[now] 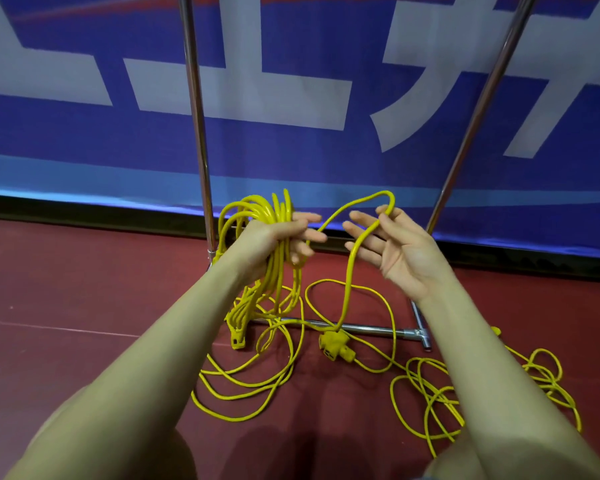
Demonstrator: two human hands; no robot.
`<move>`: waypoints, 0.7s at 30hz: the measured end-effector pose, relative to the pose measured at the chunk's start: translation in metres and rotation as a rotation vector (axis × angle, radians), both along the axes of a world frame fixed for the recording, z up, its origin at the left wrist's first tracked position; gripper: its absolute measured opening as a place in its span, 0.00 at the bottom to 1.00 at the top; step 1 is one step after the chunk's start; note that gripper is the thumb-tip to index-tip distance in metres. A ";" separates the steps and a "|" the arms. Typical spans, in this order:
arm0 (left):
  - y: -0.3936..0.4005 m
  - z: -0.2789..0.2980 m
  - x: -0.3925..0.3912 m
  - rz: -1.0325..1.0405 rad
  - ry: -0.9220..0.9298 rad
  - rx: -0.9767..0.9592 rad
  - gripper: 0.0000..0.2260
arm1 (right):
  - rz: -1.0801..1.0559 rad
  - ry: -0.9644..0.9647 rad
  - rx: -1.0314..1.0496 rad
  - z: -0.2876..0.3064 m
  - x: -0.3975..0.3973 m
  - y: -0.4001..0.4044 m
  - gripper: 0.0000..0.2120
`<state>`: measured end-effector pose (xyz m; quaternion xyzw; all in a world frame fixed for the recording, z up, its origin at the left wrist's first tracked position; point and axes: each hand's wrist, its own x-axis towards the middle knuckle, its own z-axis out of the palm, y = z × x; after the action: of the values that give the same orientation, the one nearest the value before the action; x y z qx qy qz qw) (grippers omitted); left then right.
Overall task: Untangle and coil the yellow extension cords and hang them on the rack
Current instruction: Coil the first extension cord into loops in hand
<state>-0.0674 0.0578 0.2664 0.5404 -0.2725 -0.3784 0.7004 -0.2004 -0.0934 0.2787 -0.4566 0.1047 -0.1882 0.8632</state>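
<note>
Yellow coil (274, 230) gripped by left hand (274, 237); right hand (392, 247) fingers spread, strand draped.

Even indoor light falls from above; my arms cast soft shadows on the red floor (84, 289). Glare streaks the chrome poles (196, 109). Wide-angle bending at the edges; slight blur.

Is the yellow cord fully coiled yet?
No. The left hand grips a partial coil; loose loops lie on the floor.
</note>
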 end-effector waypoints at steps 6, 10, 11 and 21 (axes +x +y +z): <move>-0.003 -0.008 -0.011 -0.197 0.078 0.097 0.09 | -0.040 -0.101 0.068 -0.002 0.005 -0.006 0.10; -0.008 -0.011 -0.023 -0.291 0.054 0.105 0.10 | -0.105 -0.128 0.111 -0.006 0.011 -0.007 0.11; -0.009 -0.012 -0.025 -0.307 0.042 0.099 0.10 | -0.117 -0.132 0.118 -0.007 0.012 -0.008 0.10; -0.017 0.003 -0.025 -0.043 0.214 -0.102 0.09 | -0.094 0.066 0.020 -0.014 0.007 -0.009 0.04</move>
<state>-0.0921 0.0411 0.2692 0.4548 -0.2266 -0.4344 0.7437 -0.1933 -0.1022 0.2650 -0.4484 0.1566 -0.2122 0.8541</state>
